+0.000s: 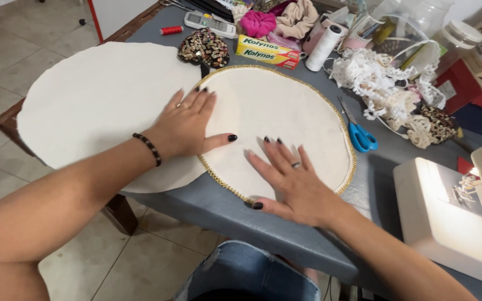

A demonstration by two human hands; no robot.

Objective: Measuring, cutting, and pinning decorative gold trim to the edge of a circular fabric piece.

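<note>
A round cream cloth edged with gold trim (285, 111) lies flat on the grey table (235, 214). A second, plain round cream cloth (96, 95) lies beside it on the left, hanging past the table edge. My left hand (188, 124) rests flat, fingers spread, where the two cloths meet. My right hand (291, 181) presses flat on the near part of the trimmed cloth, thumb at its gold edge. Neither hand grips anything.
Blue-handled scissors (358, 131) lie right of the trimmed cloth. White lace (383, 89), a roll of white tape (323, 47), a yellow box (268, 51), a sequined piece (203, 48) and a remote (209, 23) crowd the back. A white sewing machine (453, 214) stands at the right.
</note>
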